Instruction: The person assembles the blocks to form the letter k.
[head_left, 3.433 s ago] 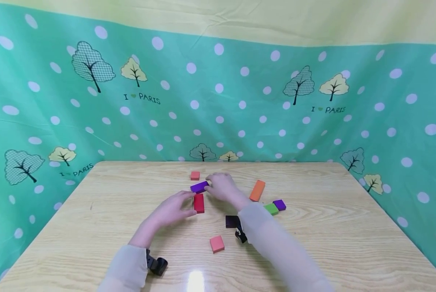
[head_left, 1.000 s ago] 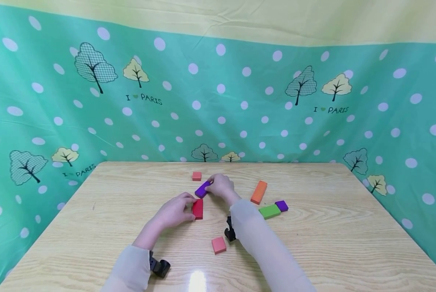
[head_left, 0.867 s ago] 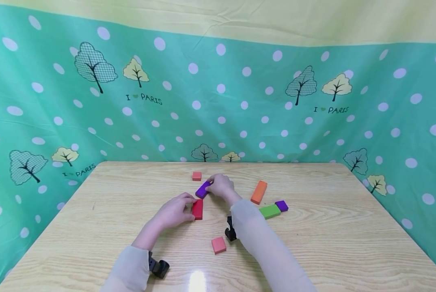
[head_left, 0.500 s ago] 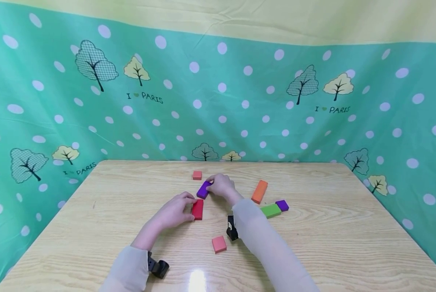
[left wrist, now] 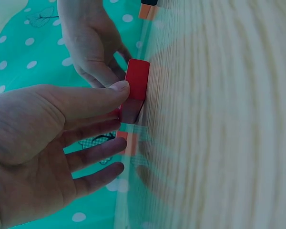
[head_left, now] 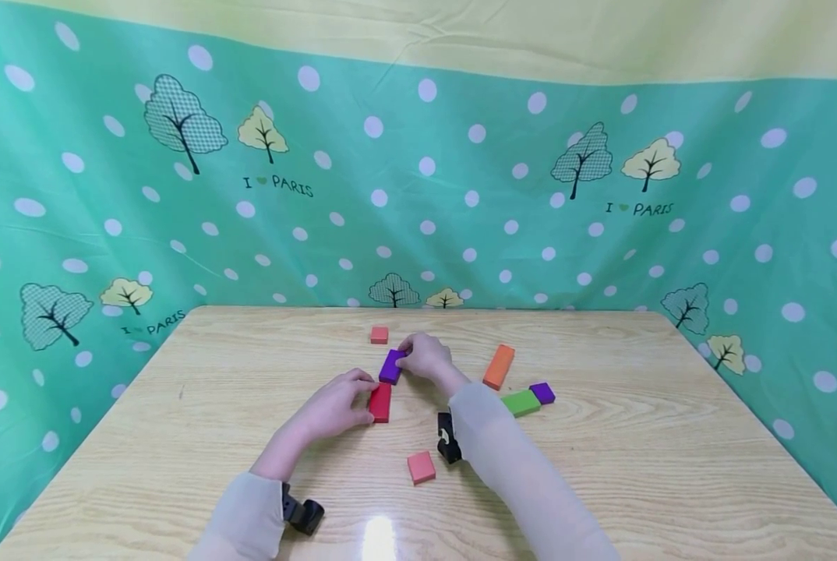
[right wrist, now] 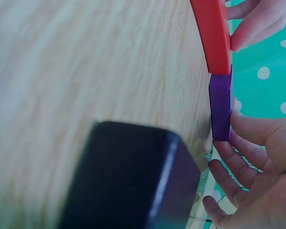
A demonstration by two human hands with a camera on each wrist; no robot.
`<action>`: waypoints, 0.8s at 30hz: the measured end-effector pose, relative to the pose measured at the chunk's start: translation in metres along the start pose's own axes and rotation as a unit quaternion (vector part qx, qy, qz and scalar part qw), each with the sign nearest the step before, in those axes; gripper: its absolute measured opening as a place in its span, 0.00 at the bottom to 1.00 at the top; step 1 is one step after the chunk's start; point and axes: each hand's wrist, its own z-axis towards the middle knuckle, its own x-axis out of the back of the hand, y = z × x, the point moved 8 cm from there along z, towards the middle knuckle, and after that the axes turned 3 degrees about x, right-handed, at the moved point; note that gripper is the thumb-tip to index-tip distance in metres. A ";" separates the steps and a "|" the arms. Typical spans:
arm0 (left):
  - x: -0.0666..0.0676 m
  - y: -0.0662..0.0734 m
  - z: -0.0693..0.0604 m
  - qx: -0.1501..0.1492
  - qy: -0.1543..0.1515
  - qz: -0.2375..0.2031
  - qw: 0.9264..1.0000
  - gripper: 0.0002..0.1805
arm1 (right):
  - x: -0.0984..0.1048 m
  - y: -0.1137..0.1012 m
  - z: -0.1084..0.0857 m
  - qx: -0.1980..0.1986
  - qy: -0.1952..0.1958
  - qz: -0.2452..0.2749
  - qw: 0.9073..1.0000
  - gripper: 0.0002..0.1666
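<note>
In the head view, the left hand [head_left: 333, 405] holds a long red block [head_left: 379, 403] lying on the table. The left wrist view shows the thumb against this red block [left wrist: 137, 78], with the other fingers behind it. Just beyond, the right hand [head_left: 427, 358] pinches a purple block [head_left: 391, 367] between thumb and fingers. Up close in the right wrist view, the end of the purple block [right wrist: 220, 107] meets the end of the red block [right wrist: 215, 40]. The two form a nearly straight line, slightly angled.
A small pink block [head_left: 379, 335] sits behind the purple one; another pink block [head_left: 422, 467] is nearer the front. Rightward lie an orange block [head_left: 499, 367], a green block [head_left: 520, 403] partly behind the right sleeve, and a small purple block [head_left: 542, 393] touching it.
The right hand has turned the purple block from slanting across to nearly in line with the red one. Earlier, the red block was drawn slightly nearer by the left hand, which now stays put.
</note>
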 end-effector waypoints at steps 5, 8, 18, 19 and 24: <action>0.000 -0.001 0.000 0.005 -0.001 -0.005 1.000 0.25 | 0.000 -0.002 -0.002 0.004 -0.004 0.006 1.000 0.18; -0.001 -0.001 0.001 0.002 0.000 -0.007 1.000 0.25 | 0.000 -0.003 -0.003 0.007 -0.005 0.004 1.000 0.17; 0.000 0.004 0.003 -0.027 0.010 -0.006 1.000 0.24 | 0.000 -0.005 -0.003 0.016 -0.005 -0.011 1.000 0.17; 0.000 0.004 0.003 -0.028 0.009 -0.007 1.000 0.24 | 0.000 -0.004 -0.003 0.017 -0.005 -0.013 1.000 0.17; -0.002 0.004 0.003 -0.029 0.009 -0.007 1.000 0.24 | -0.002 -0.004 -0.003 0.018 -0.005 -0.016 1.000 0.17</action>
